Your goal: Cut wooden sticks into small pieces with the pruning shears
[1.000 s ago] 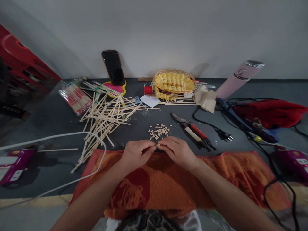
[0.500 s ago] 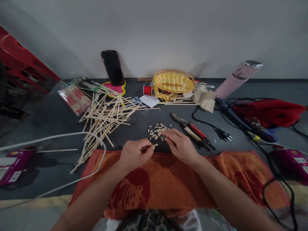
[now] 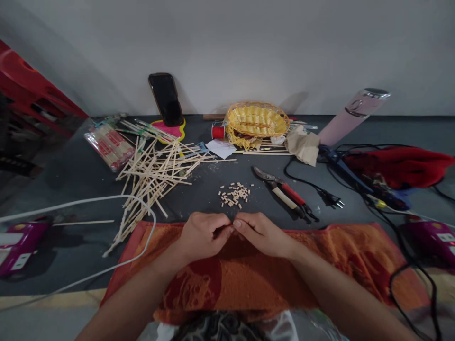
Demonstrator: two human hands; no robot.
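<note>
My left hand (image 3: 206, 236) is closed in a pinch above the orange towel (image 3: 265, 279). Half a second ago a short piece of wooden stick showed at its fingertips; the fingers now cover it. Against these fingertips rest those of my right hand (image 3: 261, 233), also pinched, and whatever lies between them is hidden. Just beyond both hands, many small cut stick pieces (image 3: 234, 194) are scattered on the dark table (image 3: 199, 201). To their right lie pruning shears (image 3: 284, 192) with red and whitish handles.
Long thin sticks (image 3: 152, 177) form a loose heap at the left, near a white cable (image 3: 151, 213). Along the wall stand a phone (image 3: 166, 99), a red thread spool (image 3: 218, 131), a yellow basket (image 3: 258, 121) and a pink flask (image 3: 351, 116). A black plug (image 3: 330, 199) lies right.
My right hand has drawn back from the small pieces toward me and met the left fingertips. The stick piece that stuck out of my left fingers is now covered.
</note>
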